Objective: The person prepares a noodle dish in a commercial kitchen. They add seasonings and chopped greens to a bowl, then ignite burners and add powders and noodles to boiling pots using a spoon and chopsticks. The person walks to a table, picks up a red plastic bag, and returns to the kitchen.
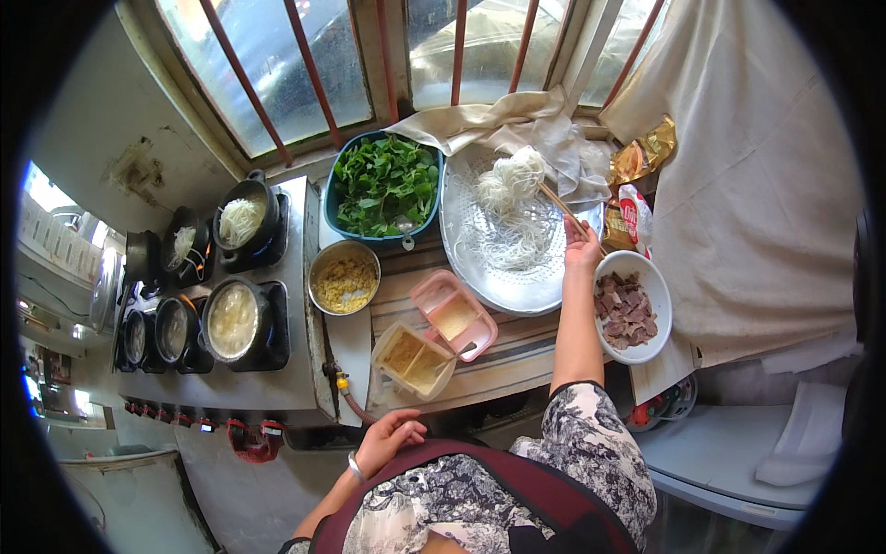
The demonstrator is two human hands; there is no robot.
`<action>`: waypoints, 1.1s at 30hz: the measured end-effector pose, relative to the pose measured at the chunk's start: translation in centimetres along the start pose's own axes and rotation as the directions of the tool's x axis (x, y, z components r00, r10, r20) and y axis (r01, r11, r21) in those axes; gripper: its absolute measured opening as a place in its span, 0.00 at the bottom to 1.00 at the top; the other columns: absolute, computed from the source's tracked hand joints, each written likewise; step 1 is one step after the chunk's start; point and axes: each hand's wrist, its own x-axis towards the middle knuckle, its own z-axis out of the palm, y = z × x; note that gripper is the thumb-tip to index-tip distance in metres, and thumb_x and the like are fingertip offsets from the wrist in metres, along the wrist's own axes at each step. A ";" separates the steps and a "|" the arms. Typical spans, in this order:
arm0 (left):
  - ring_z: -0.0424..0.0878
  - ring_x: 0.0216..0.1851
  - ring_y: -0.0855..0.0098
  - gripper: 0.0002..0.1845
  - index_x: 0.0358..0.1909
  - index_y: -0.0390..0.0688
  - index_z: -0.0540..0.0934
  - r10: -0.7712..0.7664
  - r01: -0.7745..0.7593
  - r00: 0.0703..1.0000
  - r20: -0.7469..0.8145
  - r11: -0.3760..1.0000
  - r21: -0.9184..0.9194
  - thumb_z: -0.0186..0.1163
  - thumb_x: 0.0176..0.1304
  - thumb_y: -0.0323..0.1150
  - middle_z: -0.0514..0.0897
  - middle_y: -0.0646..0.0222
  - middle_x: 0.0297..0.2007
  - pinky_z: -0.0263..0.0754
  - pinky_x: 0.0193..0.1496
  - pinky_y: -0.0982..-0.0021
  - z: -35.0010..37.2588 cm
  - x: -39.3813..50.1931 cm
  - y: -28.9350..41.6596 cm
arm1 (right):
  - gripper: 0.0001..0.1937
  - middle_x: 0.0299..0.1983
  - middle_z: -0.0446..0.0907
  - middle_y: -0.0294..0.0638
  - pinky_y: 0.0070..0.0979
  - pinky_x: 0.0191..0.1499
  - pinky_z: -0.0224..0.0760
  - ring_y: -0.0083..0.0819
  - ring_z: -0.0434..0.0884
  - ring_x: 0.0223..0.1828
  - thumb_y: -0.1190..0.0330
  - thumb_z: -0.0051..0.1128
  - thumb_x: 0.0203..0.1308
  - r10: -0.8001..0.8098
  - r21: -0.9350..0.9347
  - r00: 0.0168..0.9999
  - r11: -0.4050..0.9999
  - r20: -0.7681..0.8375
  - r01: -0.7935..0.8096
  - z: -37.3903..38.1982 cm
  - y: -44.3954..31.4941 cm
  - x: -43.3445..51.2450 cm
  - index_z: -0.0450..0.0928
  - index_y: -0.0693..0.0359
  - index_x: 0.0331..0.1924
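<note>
My right hand (583, 248) grips a pair of wooden chopsticks (556, 199), whose far ends hold up a clump of white rice noodles (513, 179). More noodles (518, 235) lie below in a large perforated metal tray (464, 260). Close to my right wrist, on its right, stands a white bowl of chopped meat (626, 311). My left hand (391, 440) holds nothing; its fingers are loosely curled near the apron, below a two-part seasoning box (415, 360) with a spoon. A pink box of pale granules (453, 315) sits beside that one.
On the left, a gas stove (297, 374) carries several black pots; one bubbling pot (235, 318) is at the front, and another holds noodles (241, 221). Flames show between pots. A blue basin of green leaves (387, 183) and a metal bowl of yellow food (345, 277) stand beside the stove.
</note>
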 end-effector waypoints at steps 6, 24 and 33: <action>0.76 0.38 0.78 0.17 0.57 0.37 0.66 0.004 -0.004 1.000 0.013 1.000 0.007 0.48 0.67 0.31 0.78 0.65 0.41 0.72 0.44 0.78 0.2 -0.9 0.2 | 0.14 0.35 0.78 0.62 0.34 0.45 0.80 0.52 0.80 0.40 0.70 0.31 0.67 -0.070 -0.019 0.897 0.996 0.437 0.087 6.8 -3.7 -6.8 0.70 0.73 0.39; 0.77 0.38 0.79 0.17 0.55 0.37 0.67 0.193 -0.216 0.967 -0.167 0.967 -0.133 0.49 0.67 0.31 0.79 0.65 0.40 0.73 0.46 0.77 -13.6 -17.6 -3.0 | 0.14 0.44 0.77 0.60 0.37 0.54 0.74 0.50 0.78 0.48 0.71 0.41 0.63 0.290 -0.053 0.512 0.903 0.809 -0.427 26.2 17.9 -35.0 0.74 0.76 0.44; 0.78 0.38 0.79 0.17 0.55 0.35 0.67 0.233 -0.269 0.946 -0.227 0.952 -0.144 0.48 0.67 0.31 0.79 0.65 0.40 0.73 0.46 0.77 -20.3 -24.9 -6.2 | 0.14 0.39 0.77 0.64 0.38 0.48 0.77 0.54 0.79 0.42 0.69 0.37 0.66 0.560 -0.308 0.601 0.824 0.570 -0.475 24.0 33.9 -49.3 0.71 0.73 0.40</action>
